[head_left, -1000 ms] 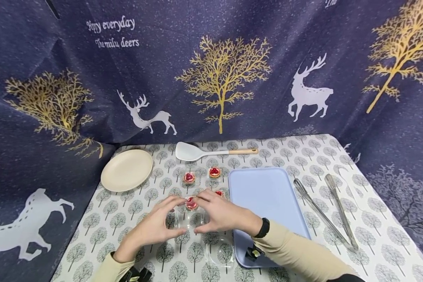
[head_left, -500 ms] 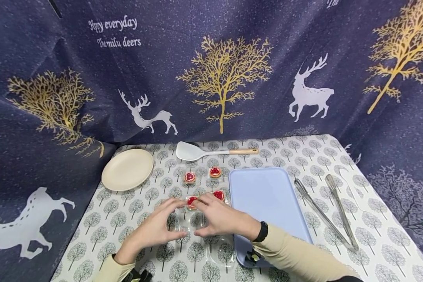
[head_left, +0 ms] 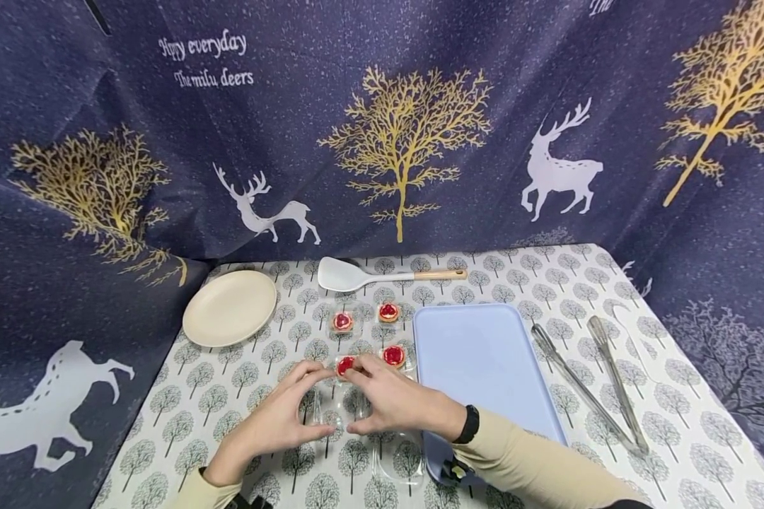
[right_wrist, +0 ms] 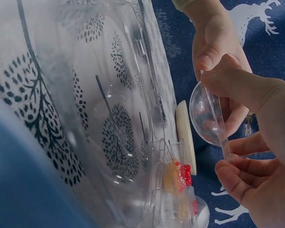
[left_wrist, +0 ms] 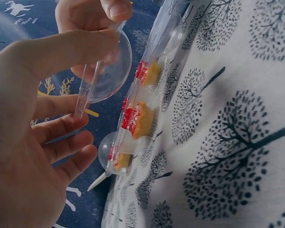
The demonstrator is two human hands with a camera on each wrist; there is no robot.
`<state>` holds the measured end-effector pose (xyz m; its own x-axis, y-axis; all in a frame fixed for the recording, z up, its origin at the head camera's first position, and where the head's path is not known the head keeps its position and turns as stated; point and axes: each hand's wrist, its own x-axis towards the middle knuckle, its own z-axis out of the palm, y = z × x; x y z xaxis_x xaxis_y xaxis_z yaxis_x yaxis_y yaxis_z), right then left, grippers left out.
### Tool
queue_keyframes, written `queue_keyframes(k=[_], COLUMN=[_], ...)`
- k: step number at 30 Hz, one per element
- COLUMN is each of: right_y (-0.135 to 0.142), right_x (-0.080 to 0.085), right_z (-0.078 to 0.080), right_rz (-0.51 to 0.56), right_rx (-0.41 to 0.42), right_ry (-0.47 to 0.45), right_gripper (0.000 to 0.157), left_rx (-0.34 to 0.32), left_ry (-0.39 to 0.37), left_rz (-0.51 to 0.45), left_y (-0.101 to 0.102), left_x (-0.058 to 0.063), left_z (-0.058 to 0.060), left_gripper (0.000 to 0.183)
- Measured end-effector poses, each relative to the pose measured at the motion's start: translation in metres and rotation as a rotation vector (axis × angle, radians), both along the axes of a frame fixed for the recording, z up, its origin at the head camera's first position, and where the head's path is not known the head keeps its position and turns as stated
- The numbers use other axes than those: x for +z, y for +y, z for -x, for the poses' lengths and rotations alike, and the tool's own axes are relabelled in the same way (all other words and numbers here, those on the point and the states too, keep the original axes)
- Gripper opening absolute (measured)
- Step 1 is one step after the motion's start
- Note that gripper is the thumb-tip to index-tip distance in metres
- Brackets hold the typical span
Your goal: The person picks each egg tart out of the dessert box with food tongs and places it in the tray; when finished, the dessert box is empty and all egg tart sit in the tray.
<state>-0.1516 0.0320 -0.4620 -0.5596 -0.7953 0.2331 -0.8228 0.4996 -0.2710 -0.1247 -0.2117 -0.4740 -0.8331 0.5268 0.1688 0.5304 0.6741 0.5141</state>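
A small clear plastic lid with a dome (left_wrist: 116,71) is held above the table between both hands. My left hand (head_left: 274,420) grips its left edge with thumb and fingers, and my right hand (head_left: 397,399) pinches the opposite edge. In the right wrist view the dome (right_wrist: 204,114) bulges toward the table. Beyond the hands are several small tarts with glossy red topping in clear packaging. The front-left tart (head_left: 345,365) is partly covered by the right fingers; the front-right tart (head_left: 393,355) lies past the right knuckles.
Another clear plastic piece (head_left: 397,459) lies left of a blue tray (head_left: 484,346). Two metal tongs (head_left: 614,382) are at the right. At the back are a white spatula (head_left: 344,274) with a wooden handle and a cream plate (head_left: 229,308).
Both hands have shifted slightly toward the person with the lid between them. The two front tarts show more fully than a second ago.
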Motion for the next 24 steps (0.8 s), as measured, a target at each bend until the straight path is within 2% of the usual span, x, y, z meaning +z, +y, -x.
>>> queue_keyframes(k=[13,24], right_y=[-0.007,-0.007], right_x=[-0.007,-0.01], right_z=[-0.003,-0.007], right_rz=[-0.083,-0.116], right_rx=[-0.015,-0.011], right_ry=[0.014,0.023], right_gripper=[0.087,0.079], left_rx=[0.007,-0.008], left_ry=[0.025,0.049], left_rz=[0.03,0.037], left_y=[-0.001,-0.002], left_x=[-0.007,-0.015], left_z=[-0.004,-0.006], left_gripper=[0.084,0.082])
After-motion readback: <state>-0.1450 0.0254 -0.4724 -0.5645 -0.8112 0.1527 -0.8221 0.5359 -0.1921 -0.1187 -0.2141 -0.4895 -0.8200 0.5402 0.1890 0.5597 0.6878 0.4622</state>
